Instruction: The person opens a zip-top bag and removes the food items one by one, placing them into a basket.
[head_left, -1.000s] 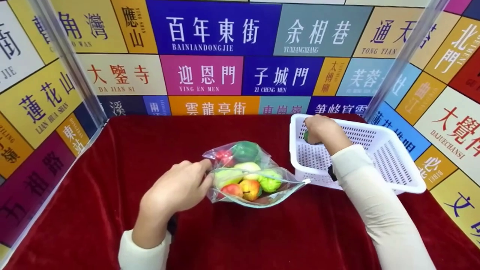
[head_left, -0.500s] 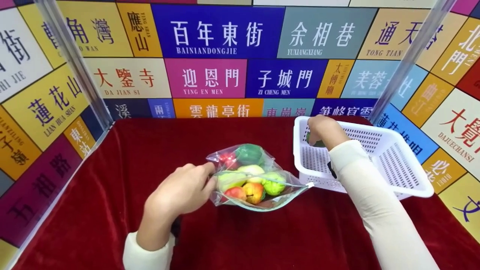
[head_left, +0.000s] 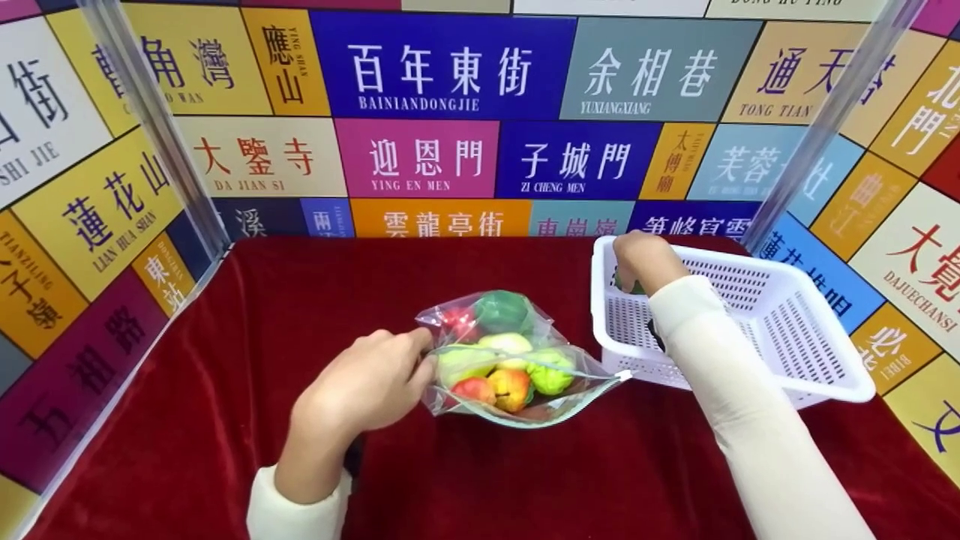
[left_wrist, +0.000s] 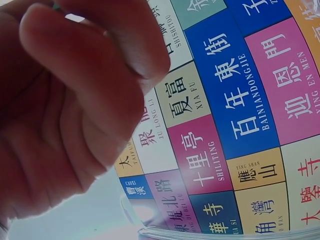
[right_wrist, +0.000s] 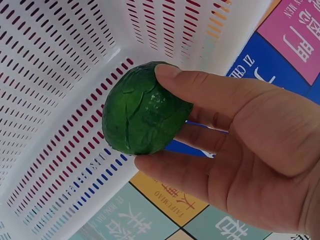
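My left hand (head_left: 367, 382) pinches the left edge of a clear zip bag (head_left: 525, 425), whose mouth gapes toward me. Inside lie several fruits and vegetables, among them a dark green one (head_left: 504, 311), a red-and-yellow one (head_left: 510, 390) and a light green pepper-shaped one (head_left: 551, 373). In the left wrist view, the curled fingers (left_wrist: 95, 85) hide the bag. My right hand (head_left: 649, 259) reaches into a white perforated basket (head_left: 814, 360). Between its thumb and fingers it grips a round, veined green vegetable (right_wrist: 145, 110), mostly covered by the hand in the head view.
A dark red velvet cloth (head_left: 315, 300) covers the table. Colourful sign-printed panels (head_left: 442, 64) stand at the back and sides, with clear posts (head_left: 157, 127) at the corners. The bag's white slider (head_left: 624, 375) lies near the basket's left wall.
The head view has shifted slightly, so everything sits a little lower and further right. Within the basket, the right hand has edged slightly left, still holding the green vegetable. The left hand keeps its hold.
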